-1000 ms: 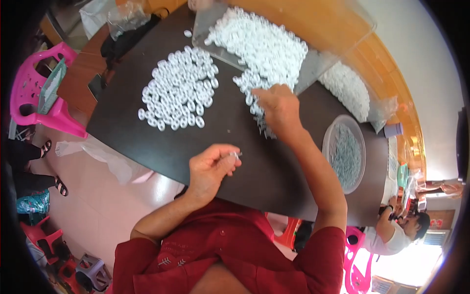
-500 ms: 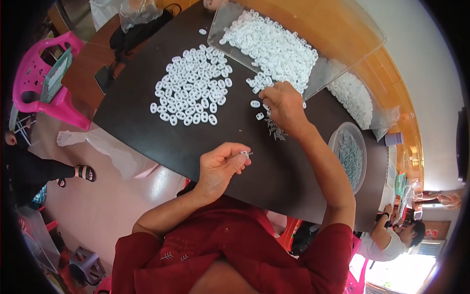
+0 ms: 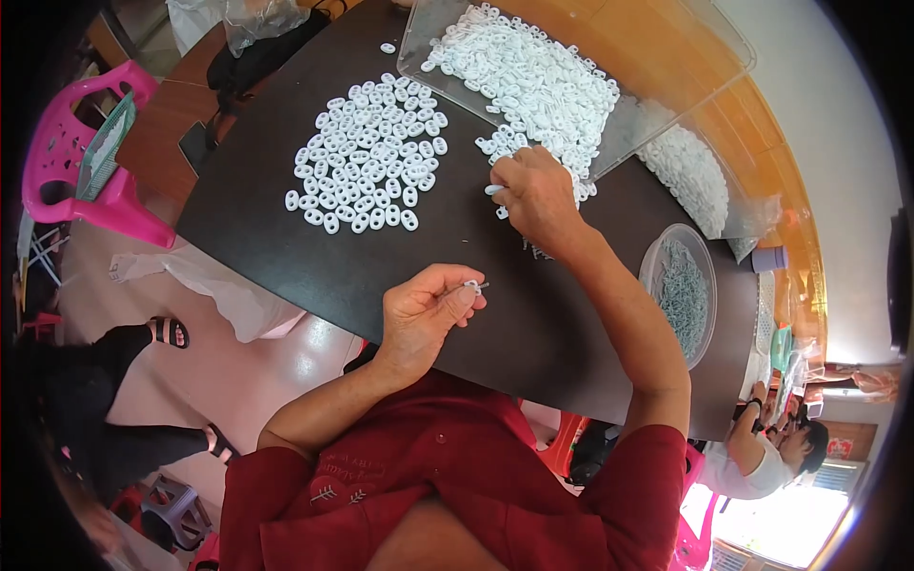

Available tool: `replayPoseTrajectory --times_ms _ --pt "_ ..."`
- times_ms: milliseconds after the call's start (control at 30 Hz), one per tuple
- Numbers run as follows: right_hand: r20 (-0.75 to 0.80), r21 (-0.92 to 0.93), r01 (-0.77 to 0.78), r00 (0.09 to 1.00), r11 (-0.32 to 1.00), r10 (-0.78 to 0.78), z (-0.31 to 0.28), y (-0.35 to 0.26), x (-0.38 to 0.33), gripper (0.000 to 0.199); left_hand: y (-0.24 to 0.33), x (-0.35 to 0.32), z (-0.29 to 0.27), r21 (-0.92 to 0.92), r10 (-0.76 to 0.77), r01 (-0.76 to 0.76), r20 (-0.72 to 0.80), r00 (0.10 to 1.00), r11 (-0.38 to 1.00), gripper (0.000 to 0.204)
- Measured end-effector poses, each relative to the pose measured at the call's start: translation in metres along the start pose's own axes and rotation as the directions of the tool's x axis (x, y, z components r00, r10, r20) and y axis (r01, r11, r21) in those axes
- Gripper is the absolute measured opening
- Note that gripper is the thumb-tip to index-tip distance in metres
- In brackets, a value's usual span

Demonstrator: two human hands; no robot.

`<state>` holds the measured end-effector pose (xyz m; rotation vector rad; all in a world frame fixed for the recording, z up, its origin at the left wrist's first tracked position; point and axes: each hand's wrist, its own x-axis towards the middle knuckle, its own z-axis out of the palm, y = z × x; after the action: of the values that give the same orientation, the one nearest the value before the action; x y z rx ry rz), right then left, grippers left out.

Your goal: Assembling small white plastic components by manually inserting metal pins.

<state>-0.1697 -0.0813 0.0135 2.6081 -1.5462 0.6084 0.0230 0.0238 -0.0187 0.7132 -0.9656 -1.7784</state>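
Our left hand [image 3: 424,314] pinches a small white ring with a pin [image 3: 473,285] over the dark bench [image 3: 314,257]. At one o'clock, our right hand [image 3: 535,195] closes on loose white rings [image 3: 533,86] spilling from the clear tray [image 3: 666,57].

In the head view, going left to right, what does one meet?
Pink plastic chair → spread patch of small white plastic rings → left hand → right hand → round clear bowl of grey metal pieces.

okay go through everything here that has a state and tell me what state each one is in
left hand: pinching a small white ring with a pin
right hand: reaching into loose white rings
spread rings: laid flat on the table
clear tray: open, heaped with rings
round tub: open, holding grey pins
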Motion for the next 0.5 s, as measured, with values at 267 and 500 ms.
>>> replayPoseTrajectory --times_ms 267,500 --pt "0.295 0.764 -0.467 0.867 0.446 0.402 -0.039 -0.031 -0.038 0.021 0.007 0.005 0.008 -0.021 0.039 -0.041 -0.087 0.995 0.999 0.018" --pt "0.449 0.856 -0.517 0.767 0.025 0.458 -0.043 -0.052 -0.064 0.022 0.011 0.006 0.013 0.038 0.074 -0.072 -0.071 0.995 0.997 0.021"
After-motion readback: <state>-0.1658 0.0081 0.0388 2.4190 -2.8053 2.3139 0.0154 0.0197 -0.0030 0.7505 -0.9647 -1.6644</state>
